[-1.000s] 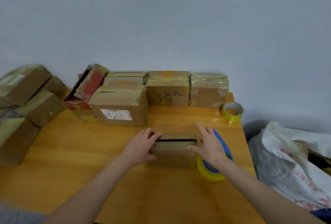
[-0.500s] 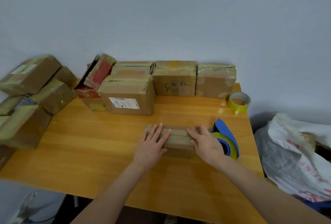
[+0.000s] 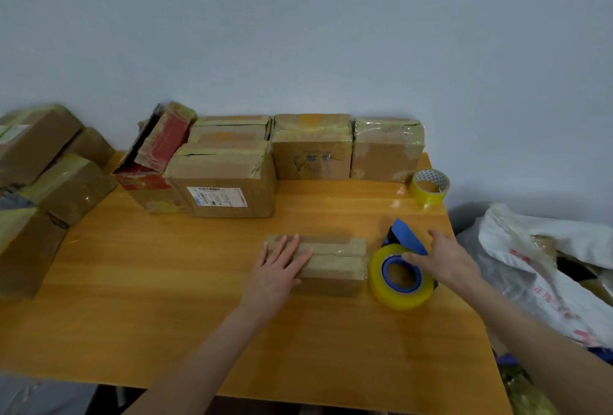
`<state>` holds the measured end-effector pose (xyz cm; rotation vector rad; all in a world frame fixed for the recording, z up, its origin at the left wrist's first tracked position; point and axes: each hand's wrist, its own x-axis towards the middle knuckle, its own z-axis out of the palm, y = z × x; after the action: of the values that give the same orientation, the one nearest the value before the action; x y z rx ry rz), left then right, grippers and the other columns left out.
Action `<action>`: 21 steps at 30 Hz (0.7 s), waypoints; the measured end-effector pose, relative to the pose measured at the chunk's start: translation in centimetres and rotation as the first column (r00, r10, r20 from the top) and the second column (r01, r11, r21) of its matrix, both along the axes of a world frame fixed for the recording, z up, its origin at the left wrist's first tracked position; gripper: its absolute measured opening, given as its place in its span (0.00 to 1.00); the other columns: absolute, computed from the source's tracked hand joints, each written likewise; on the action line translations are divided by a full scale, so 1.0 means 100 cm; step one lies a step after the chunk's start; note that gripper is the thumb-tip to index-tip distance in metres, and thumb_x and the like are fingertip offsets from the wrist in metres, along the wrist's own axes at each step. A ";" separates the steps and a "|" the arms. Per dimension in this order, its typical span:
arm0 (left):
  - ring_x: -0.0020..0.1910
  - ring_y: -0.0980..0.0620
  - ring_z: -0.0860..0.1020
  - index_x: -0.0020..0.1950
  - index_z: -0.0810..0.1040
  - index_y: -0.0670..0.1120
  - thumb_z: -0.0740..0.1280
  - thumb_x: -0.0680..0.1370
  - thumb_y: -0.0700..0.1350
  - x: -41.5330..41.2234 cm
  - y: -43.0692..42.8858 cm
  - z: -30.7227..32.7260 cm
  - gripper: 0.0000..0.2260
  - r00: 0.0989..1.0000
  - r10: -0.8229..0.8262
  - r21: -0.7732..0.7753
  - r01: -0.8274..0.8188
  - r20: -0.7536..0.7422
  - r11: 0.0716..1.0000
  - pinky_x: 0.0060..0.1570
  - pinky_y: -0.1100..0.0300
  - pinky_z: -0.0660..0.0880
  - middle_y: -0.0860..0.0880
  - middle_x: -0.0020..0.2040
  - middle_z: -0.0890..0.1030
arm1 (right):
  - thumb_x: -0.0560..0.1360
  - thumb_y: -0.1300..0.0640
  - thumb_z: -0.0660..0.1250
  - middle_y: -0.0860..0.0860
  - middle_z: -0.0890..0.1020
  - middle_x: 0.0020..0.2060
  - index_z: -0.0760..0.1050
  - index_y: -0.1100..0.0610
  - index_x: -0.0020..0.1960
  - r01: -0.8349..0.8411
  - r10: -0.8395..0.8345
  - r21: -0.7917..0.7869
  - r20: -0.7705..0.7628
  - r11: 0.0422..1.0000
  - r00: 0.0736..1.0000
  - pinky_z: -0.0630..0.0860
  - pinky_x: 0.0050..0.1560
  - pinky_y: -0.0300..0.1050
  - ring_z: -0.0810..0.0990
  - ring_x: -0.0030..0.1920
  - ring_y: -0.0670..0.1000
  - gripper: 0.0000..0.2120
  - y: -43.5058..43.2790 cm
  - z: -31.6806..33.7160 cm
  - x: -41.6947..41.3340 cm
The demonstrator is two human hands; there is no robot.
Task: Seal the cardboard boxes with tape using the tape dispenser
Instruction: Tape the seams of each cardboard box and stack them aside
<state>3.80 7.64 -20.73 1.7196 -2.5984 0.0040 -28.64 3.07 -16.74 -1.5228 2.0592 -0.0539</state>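
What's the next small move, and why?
Probably close the right hand round the tape dispenser and lift it to the seam of the small box: that hand rests on the dispenser, fingers not yet curled, while the left hand lies flat on the box, flaps shut.

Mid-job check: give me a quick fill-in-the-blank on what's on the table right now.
The left hand lies flat on the small cardboard box, which sits to the ____ of the tape dispenser. The right hand rests on that dispenser, whose frame is ____. A spare tape roll stands at the table's far ____ corner.
Missing: left; blue; right.
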 end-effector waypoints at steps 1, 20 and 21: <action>0.66 0.41 0.74 0.70 0.67 0.52 0.80 0.62 0.50 0.001 0.000 0.000 0.39 1.000 -0.001 -0.007 0.001 -0.001 1.000 0.62 0.37 0.67 0.41 0.68 0.74 | 0.69 0.38 0.72 0.56 0.76 0.61 0.65 0.58 0.71 0.010 -0.012 0.113 0.020 0.994 1.000 0.77 0.50 0.52 0.78 0.58 0.56 0.39 0.001 -0.008 -0.005; 0.66 0.42 0.74 0.68 0.68 0.50 0.80 0.63 0.40 0.008 0.010 -0.006 0.36 0.990 0.077 -0.072 -0.086 -0.116 0.994 0.64 0.42 0.66 0.45 0.68 0.75 | 0.71 0.56 0.74 0.58 0.82 0.44 0.77 0.62 0.51 0.335 -0.495 0.366 0.599 0.868 0.629 0.78 0.47 0.53 0.80 0.42 0.58 0.13 -0.001 -0.022 -0.002; 0.66 0.40 0.74 0.67 0.71 0.50 0.80 0.63 0.40 0.009 0.011 -0.006 0.35 0.987 0.096 -0.070 -0.105 -0.130 0.992 0.64 0.42 0.66 0.41 0.68 0.74 | 0.70 0.57 0.75 0.59 0.82 0.46 0.77 0.62 0.53 0.323 -0.493 0.375 0.610 0.869 0.620 0.78 0.49 0.54 0.81 0.44 0.59 0.15 0.000 -0.021 -0.004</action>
<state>4.66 8.75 -21.35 1.7613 -2.3888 -0.0036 -29.01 3.06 -18.82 -0.6766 1.6534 -0.4780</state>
